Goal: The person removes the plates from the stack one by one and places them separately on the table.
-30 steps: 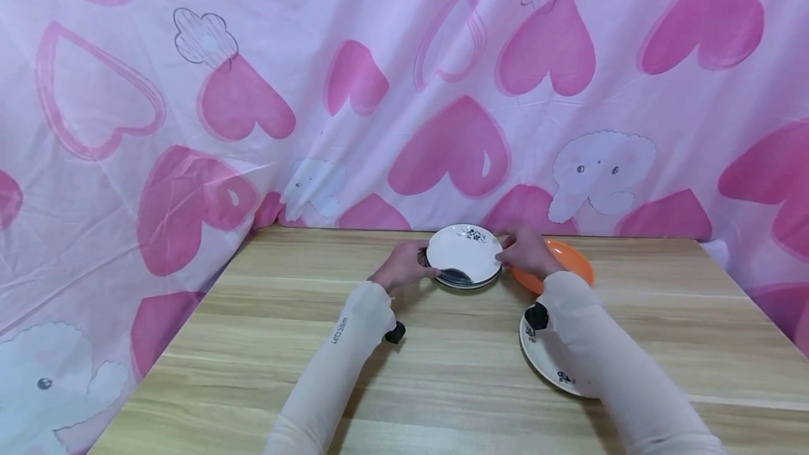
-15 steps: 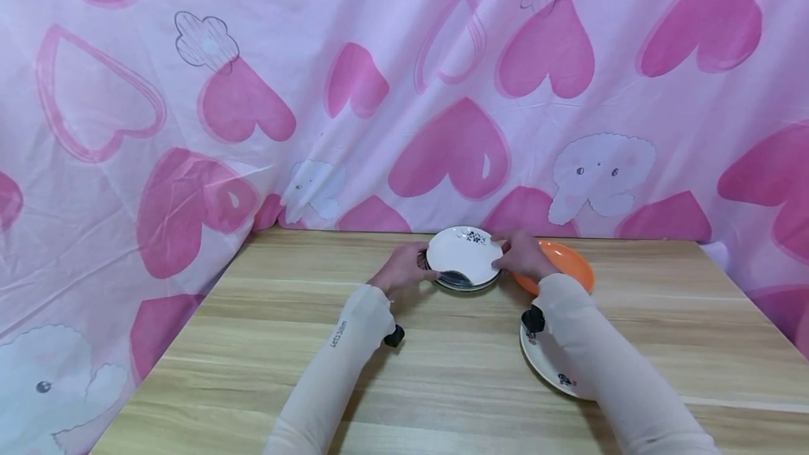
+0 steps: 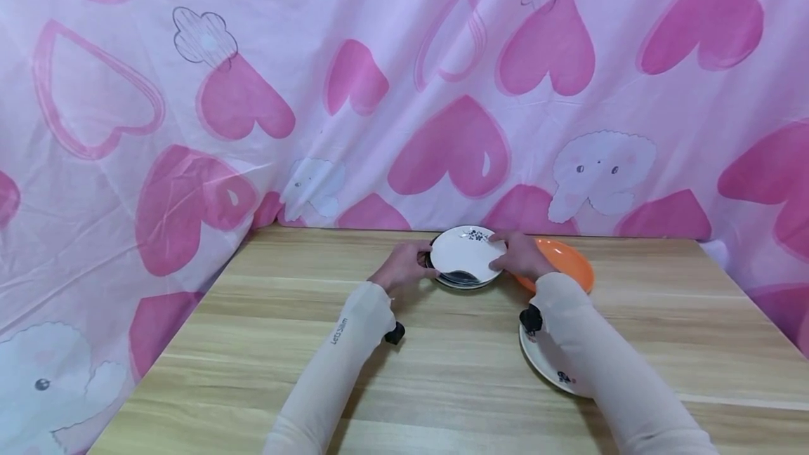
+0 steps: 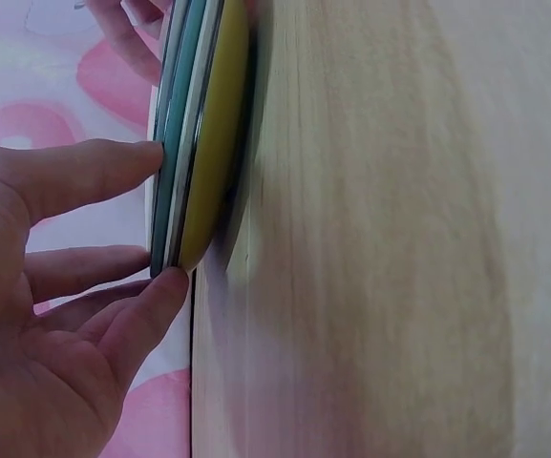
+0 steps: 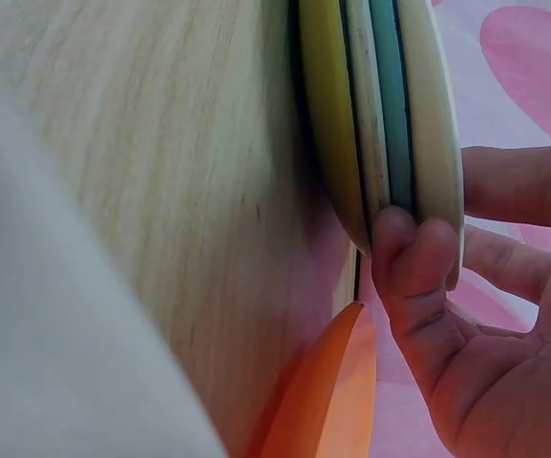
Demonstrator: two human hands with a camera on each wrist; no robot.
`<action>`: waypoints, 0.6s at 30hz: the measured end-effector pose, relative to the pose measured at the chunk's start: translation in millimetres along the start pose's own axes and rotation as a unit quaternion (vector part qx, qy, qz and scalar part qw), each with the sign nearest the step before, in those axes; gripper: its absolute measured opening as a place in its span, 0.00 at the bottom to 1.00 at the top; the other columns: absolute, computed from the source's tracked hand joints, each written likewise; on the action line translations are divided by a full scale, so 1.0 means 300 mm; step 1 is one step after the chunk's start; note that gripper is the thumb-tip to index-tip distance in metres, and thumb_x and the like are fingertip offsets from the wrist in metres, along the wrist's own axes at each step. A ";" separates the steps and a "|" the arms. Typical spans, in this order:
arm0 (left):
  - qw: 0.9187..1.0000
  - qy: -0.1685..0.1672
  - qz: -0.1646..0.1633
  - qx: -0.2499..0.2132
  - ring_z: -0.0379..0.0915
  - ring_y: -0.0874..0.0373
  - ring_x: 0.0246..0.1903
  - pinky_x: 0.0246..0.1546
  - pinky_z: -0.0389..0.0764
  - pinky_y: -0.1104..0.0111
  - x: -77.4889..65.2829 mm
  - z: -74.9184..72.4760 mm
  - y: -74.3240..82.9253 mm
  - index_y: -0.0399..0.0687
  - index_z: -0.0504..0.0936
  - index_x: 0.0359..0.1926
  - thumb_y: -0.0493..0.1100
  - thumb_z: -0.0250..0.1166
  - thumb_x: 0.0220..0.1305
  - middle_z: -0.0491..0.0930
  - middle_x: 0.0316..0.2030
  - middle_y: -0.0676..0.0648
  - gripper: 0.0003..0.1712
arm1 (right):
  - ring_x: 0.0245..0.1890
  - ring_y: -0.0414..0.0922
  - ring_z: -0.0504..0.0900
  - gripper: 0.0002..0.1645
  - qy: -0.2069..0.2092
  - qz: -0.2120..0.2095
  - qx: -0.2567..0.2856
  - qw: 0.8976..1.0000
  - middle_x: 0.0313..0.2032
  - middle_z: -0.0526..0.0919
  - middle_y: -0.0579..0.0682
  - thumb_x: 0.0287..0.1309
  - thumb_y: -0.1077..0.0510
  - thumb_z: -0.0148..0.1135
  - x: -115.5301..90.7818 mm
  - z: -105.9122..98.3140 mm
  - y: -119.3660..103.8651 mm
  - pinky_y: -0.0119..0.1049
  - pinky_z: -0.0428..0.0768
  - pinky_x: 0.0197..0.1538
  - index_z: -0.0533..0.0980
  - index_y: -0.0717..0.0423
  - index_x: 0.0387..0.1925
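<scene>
A stack of small plates stands at the table's back, topped by a white plate (image 3: 466, 255) with a dark floral print and a dark patch at its front rim. Under it, a teal rim (image 5: 390, 105), a pale rim and a yellow plate (image 4: 216, 124) show from the side. My left hand (image 3: 402, 265) grips the stack's left edge, fingertips along the lower rims. My right hand (image 3: 523, 255) holds the right edge of the white plate, its thumb and fingers at the rim. That top plate sits slightly right of the plates beneath, whose dark rim shows at the left.
An orange plate (image 3: 571, 263) lies right of the stack, partly behind my right hand. Nearer, a larger white patterned plate (image 3: 548, 364) is partly covered by my right sleeve (image 3: 600, 350). A pink heart-print cloth (image 3: 354, 160) hangs behind the wooden table (image 3: 253, 343).
The top white plate has shifted slightly right over the stack, exposing more dark rim at the left. My right fingers have come further onto its edge; the left hand has stayed put.
</scene>
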State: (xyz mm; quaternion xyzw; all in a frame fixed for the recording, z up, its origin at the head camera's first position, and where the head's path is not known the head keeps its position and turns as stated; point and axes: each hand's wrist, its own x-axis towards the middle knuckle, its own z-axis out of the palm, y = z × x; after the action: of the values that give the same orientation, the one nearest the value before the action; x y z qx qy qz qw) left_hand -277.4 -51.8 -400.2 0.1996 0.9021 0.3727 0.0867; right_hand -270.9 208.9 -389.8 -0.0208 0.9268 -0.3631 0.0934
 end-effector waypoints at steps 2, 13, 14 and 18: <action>1.000 0.001 -0.006 -0.007 0.74 0.52 0.53 0.60 0.77 0.61 0.001 0.000 0.001 0.39 0.80 0.60 0.39 0.73 0.59 0.82 0.56 0.41 0.27 | 0.62 0.61 0.65 0.38 -0.002 0.002 0.001 1.000 0.69 0.66 0.65 0.57 0.61 0.69 -0.002 -0.004 -0.001 0.61 0.68 0.72 0.69 0.58 0.69; 0.999 0.020 0.009 0.034 0.74 0.50 0.61 0.65 0.75 0.62 0.007 0.005 -0.001 0.39 0.81 0.59 0.40 0.70 0.62 0.79 0.63 0.41 0.24 | 0.66 0.64 0.62 0.36 -0.026 0.002 0.017 1.000 0.72 0.62 0.68 0.58 0.64 0.66 -0.024 -0.025 -0.006 0.63 0.62 0.73 0.69 0.62 0.69; 0.999 0.019 0.013 0.040 0.75 0.52 0.56 0.60 0.77 0.64 0.008 0.007 -0.001 0.39 0.82 0.58 0.40 0.70 0.62 0.81 0.59 0.41 0.23 | 0.66 0.64 0.62 0.36 -0.028 -0.001 0.014 0.999 0.72 0.61 0.69 0.58 0.64 0.66 -0.027 -0.028 -0.006 0.63 0.62 0.73 0.69 0.62 0.69; 0.998 0.016 0.017 0.056 0.72 0.55 0.43 0.45 0.74 0.69 0.006 0.011 0.001 0.38 0.82 0.57 0.40 0.70 0.62 0.84 0.51 0.41 0.22 | 0.67 0.64 0.60 0.36 -0.042 -0.003 0.020 0.999 0.72 0.61 0.69 0.58 0.64 0.64 -0.040 -0.039 -0.004 0.61 0.64 0.72 0.69 0.61 0.69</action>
State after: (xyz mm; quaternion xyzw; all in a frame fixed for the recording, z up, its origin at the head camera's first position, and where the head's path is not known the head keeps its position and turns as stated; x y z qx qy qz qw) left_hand -277.9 -48.7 -402.3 0.2138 0.9191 0.3266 0.0546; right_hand -261.2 217.1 -378.8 -0.0376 0.9147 -0.3802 0.1316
